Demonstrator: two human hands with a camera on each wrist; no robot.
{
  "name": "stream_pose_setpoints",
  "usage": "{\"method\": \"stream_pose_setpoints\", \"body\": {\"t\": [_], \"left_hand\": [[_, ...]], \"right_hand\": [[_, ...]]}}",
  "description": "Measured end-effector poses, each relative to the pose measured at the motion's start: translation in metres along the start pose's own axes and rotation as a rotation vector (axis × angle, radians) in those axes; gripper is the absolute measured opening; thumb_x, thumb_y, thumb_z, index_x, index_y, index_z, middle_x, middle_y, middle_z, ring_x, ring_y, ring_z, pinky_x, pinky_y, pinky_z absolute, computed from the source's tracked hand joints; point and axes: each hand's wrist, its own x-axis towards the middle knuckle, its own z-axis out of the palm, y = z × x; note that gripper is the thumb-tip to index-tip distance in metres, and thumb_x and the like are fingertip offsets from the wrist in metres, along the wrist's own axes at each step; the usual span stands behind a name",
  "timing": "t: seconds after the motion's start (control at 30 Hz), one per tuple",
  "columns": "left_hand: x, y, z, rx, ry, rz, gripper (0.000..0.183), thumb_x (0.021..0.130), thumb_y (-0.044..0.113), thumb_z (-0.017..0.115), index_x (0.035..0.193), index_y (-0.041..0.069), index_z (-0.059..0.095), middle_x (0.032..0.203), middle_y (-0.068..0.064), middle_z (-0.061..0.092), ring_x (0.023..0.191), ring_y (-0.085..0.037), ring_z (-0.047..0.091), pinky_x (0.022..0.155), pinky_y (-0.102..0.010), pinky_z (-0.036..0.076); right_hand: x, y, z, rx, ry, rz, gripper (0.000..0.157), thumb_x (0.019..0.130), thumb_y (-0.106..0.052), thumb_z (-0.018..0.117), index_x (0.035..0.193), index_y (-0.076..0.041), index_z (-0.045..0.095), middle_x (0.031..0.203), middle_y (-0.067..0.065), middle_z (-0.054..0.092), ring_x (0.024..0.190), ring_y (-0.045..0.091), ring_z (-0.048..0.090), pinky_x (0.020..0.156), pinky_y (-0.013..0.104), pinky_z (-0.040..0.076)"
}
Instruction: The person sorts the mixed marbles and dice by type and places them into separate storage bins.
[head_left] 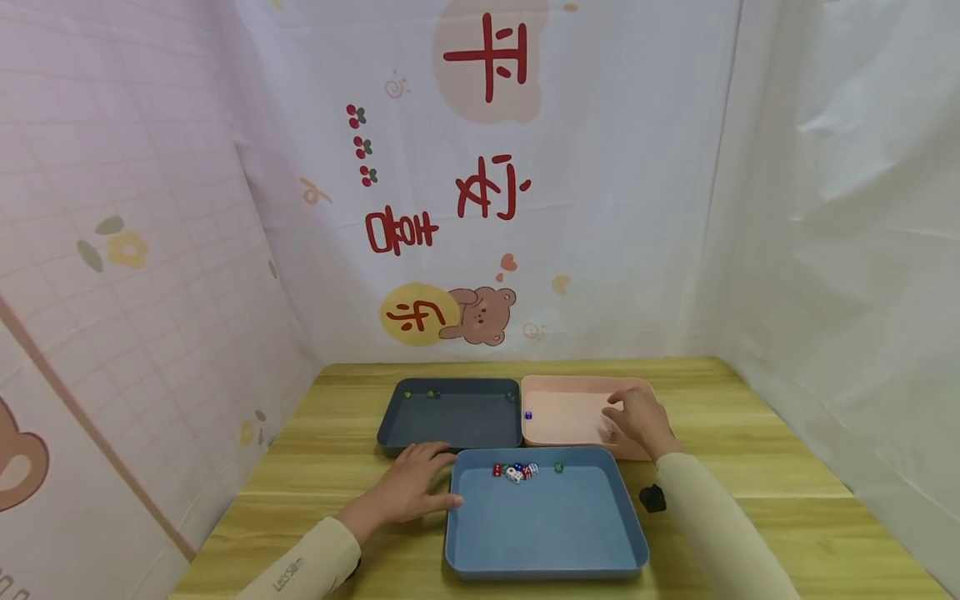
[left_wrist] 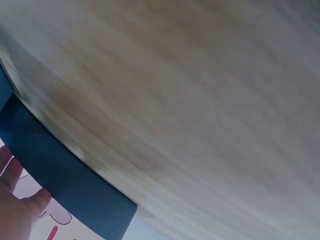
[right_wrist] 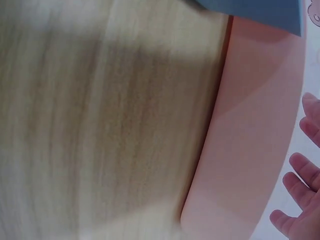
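My right hand [head_left: 641,417] hovers over the right end of the pink tray [head_left: 577,385]. In the right wrist view its fingers [right_wrist: 300,192] are spread apart, with nothing seen between them. Just below them, inside the tray, is a small blurred patch [head_left: 609,430]. A blue die [head_left: 528,415] lies near that tray's left wall. My left hand [head_left: 408,483] is at the left rim of the light blue tray [head_left: 547,533], fingers extended and thumb at the rim. Toward the back of this tray sit a cluster of red, white and blue dice [head_left: 517,473] and a green die [head_left: 558,467].
Behind the left hand is a dark grey-blue tray [head_left: 450,425] with several small green dice [head_left: 431,394] along its back. All three trays stand close together on a wooden table [head_left: 757,492]. White printed cloth [head_left: 615,167] hangs around the table.
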Motion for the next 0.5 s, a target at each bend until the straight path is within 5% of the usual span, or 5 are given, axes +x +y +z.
{"method": "stream_pose_setpoints", "body": {"t": [0.27, 0.5], "left_hand": [[0.003, 0.0, 0.0, 0.012, 0.0, 0.002, 0.082, 0.089, 0.073, 0.05, 0.144, 0.013, 0.051, 0.15, -0.012, 0.042, 0.139, -0.033, 0.037, 0.113, -0.06, 0.023], [0.002, 0.002, 0.0, 0.015, -0.003, -0.02, 0.08, 0.089, 0.071, 0.053, 0.144, 0.013, 0.051, 0.151, -0.012, 0.041, 0.139, -0.033, 0.036, 0.114, -0.06, 0.022]], "right_hand": [[-0.001, 0.0, -0.007, 0.088, 0.073, -0.014, 0.031, 0.096, -0.02, 0.066, 0.116, 0.004, 0.07, 0.122, 0.025, 0.063, 0.104, 0.042, 0.062, 0.082, 0.056, 0.052], [-0.002, -0.011, -0.015, 0.374, 0.075, 0.072, 0.045, 0.103, -0.029, 0.057, 0.134, 0.004, 0.058, 0.138, 0.028, 0.052, 0.124, 0.046, 0.049, 0.097, 0.061, 0.044]]}}
